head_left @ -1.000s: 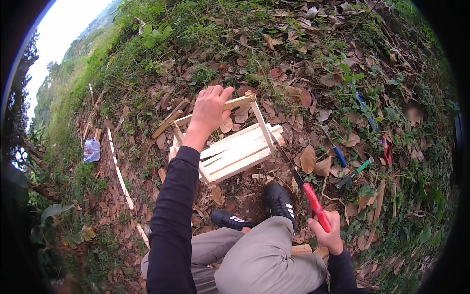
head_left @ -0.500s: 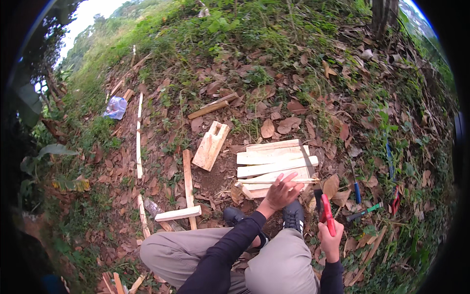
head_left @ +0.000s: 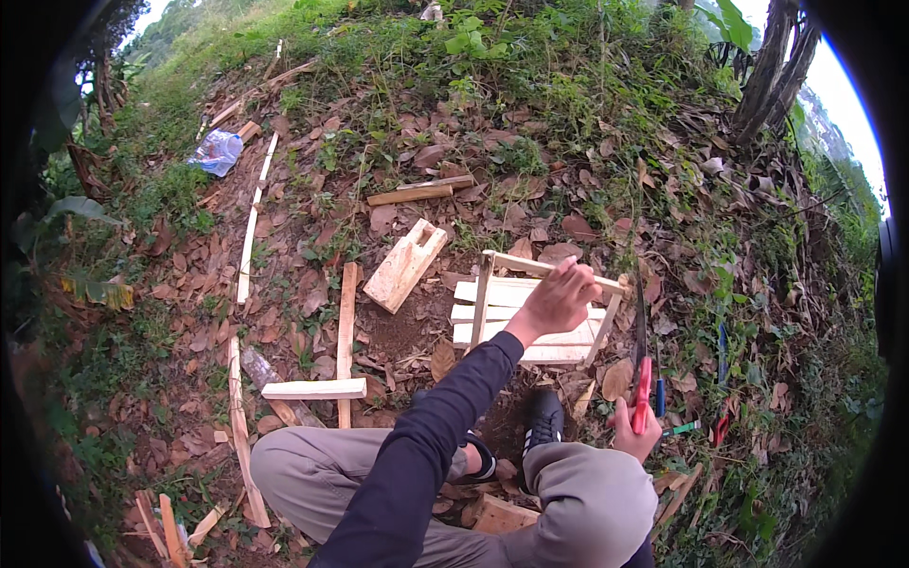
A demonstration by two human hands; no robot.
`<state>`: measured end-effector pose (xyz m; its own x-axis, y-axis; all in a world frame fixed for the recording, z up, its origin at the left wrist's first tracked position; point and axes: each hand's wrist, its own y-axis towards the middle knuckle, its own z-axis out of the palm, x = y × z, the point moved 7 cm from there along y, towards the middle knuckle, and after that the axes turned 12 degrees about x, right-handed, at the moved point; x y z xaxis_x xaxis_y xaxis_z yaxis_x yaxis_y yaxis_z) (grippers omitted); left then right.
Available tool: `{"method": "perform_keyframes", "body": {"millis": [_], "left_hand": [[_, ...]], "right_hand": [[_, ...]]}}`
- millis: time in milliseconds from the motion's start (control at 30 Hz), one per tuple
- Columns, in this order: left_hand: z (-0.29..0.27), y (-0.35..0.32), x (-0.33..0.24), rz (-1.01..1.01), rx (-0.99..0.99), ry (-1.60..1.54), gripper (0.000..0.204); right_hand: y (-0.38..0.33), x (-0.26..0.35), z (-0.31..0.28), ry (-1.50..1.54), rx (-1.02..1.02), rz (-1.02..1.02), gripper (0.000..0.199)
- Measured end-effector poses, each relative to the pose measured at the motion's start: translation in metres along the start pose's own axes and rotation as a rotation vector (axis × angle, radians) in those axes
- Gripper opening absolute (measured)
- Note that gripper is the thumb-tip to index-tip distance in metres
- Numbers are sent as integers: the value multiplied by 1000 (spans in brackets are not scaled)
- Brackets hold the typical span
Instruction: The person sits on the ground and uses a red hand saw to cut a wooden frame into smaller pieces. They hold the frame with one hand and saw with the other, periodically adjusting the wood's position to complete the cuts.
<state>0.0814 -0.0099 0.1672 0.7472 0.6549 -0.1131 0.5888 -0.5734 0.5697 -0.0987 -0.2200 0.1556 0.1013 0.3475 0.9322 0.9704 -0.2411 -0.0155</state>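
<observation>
My left hand (head_left: 561, 301) is closed at the top bar of a small wooden frame (head_left: 502, 259), its fingers curled over the pale bar. Two uprights hold that bar above several flat wooden slats (head_left: 559, 354), which lie side by side beneath it. Part of the bar is hidden behind the hand. My right hand (head_left: 636, 437) grips the red handle of a hand saw (head_left: 641, 390). Its long dark blade points away from me, just right of the frame and apart from it.
A notched wooden block (head_left: 407, 265) lies left of the frame. Closer to me, a short batten (head_left: 314, 389) crosses a longer strip (head_left: 347, 331). A blue-handled tool (head_left: 661, 396) and a green-handled tool (head_left: 682, 429) lie at the right. A plastic bag (head_left: 218, 152) sits far left.
The wooden frame has been tilted up, so its bar and uprights now stand out. My left hand has closed and risen. The saw blade has swung to point away from me.
</observation>
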Motion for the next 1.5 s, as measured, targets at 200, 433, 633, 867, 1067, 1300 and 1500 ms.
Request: {"method": "perform_keyframes", "body": {"millis": [200,433,633,867,1067,1300,1500], "left_hand": [[-3,56,46,8,10,-216,32],[-19,63,77,-85,96,-299,32],[-32,60,74,-51,27,-208,25],[-15,-37,-25,-297,-60,-307,32],[95,-129,-52,-543,529,-108,92],[146,-160,-52,-602,598,-61,96],[130,-151,-41,-444,422,45,69]], "right_hand": [[76,-27,30,-509,145,-285,66],[119,-27,77,-454,206,-502,76],[120,-17,88,-395,54,-563,39],[118,-58,76,-393,-5,-460,21],[111,-98,96,-331,-92,-355,20],[101,-97,101,-224,-96,-295,21],[88,-63,105,-355,-103,-481,20]]}}
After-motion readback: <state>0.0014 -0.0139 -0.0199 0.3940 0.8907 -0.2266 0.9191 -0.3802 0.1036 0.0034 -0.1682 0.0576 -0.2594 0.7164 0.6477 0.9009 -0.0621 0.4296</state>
